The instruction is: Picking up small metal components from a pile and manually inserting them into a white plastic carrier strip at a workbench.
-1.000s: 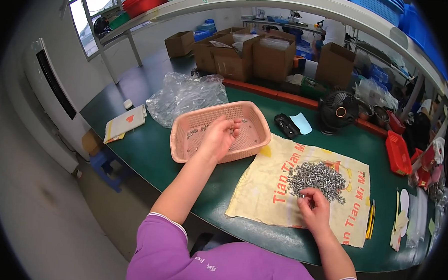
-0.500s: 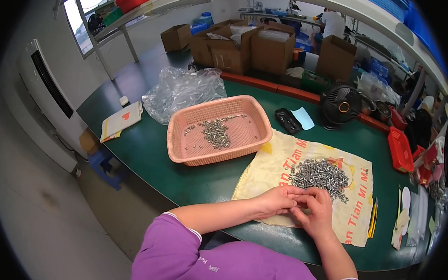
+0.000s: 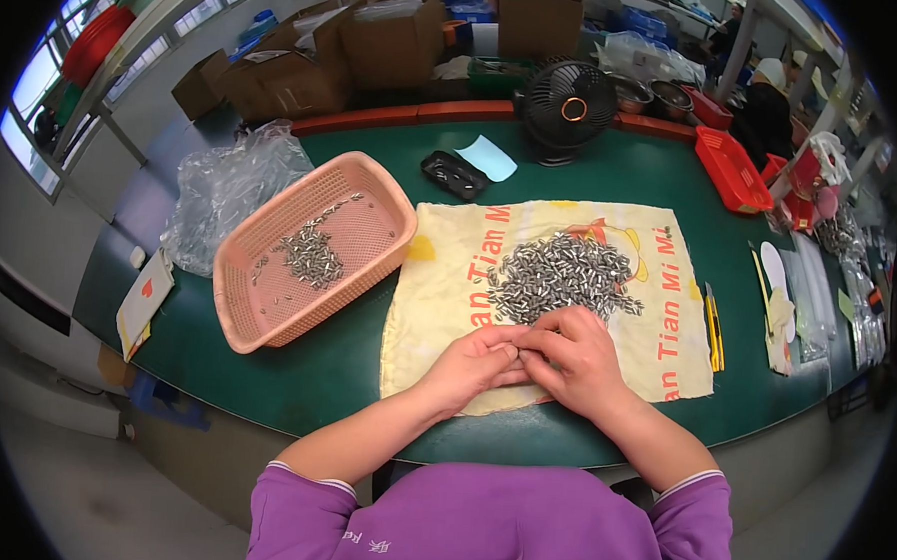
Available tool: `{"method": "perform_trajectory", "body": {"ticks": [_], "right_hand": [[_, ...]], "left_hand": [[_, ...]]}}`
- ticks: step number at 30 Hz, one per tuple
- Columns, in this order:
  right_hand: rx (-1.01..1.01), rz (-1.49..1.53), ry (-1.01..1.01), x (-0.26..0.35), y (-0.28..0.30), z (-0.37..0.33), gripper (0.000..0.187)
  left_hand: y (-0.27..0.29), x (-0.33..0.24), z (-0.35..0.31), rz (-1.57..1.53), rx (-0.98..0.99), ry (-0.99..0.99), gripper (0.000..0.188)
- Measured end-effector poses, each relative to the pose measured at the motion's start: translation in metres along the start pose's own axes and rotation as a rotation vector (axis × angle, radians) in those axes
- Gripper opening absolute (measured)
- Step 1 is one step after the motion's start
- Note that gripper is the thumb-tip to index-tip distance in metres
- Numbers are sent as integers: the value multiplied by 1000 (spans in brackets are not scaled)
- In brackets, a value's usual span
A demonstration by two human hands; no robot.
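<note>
My left hand (image 3: 478, 366) and my right hand (image 3: 572, 356) meet over the near part of a yellow printed cloth (image 3: 437, 320). Fingers of both are pinched together at the tips; whatever lies between them is too small or hidden to name. Just beyond the hands spreads a heap of small silvery metal pieces (image 3: 559, 275). To the left stands a pink perforated plastic basket (image 3: 374, 262), turned at an angle, with a smaller pile of similar metal pieces (image 3: 311, 254) on its bottom.
A crumpled clear plastic bag (image 3: 222, 190) lies left of the basket. Beyond the cloth are a black tray (image 3: 455, 174), a blue paper (image 3: 489, 159) and a black fan (image 3: 568, 107). A yellow cutter knife (image 3: 714, 328) and a red tray (image 3: 732, 170) lie rightward. Cardboard boxes (image 3: 394, 39) stand behind.
The view has swung to the right, so the basket, cloth and table appear further left. Both hands stay together near the heap, fingers still pinched.
</note>
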State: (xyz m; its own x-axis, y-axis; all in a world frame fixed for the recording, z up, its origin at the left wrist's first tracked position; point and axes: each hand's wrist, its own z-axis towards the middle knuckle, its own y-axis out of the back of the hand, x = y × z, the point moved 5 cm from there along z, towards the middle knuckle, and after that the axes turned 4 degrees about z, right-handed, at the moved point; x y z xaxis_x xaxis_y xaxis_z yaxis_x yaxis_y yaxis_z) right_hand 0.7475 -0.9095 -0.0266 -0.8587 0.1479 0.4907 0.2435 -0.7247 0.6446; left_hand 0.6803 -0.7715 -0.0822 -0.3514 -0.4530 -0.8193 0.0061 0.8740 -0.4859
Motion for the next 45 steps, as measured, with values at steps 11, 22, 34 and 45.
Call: {"method": "perform_trajectory", "body": {"ticks": [11,22,34,45], "right_hand": [[-45,156,-75,-3,9,3,13],[-35,320,-127,-11,3,-1,16],[38,285,-115,-9,-1,0,26],[41,574,-436,-17,-5,-4,21]], "left_hand": [[14,4,-1,215,-96,-61,21],[11,0,-1,38,-102,-127,25],[17,2,1,-27,-123,-214,29],[10,-4,-3,105,-147,-221,42]]}}
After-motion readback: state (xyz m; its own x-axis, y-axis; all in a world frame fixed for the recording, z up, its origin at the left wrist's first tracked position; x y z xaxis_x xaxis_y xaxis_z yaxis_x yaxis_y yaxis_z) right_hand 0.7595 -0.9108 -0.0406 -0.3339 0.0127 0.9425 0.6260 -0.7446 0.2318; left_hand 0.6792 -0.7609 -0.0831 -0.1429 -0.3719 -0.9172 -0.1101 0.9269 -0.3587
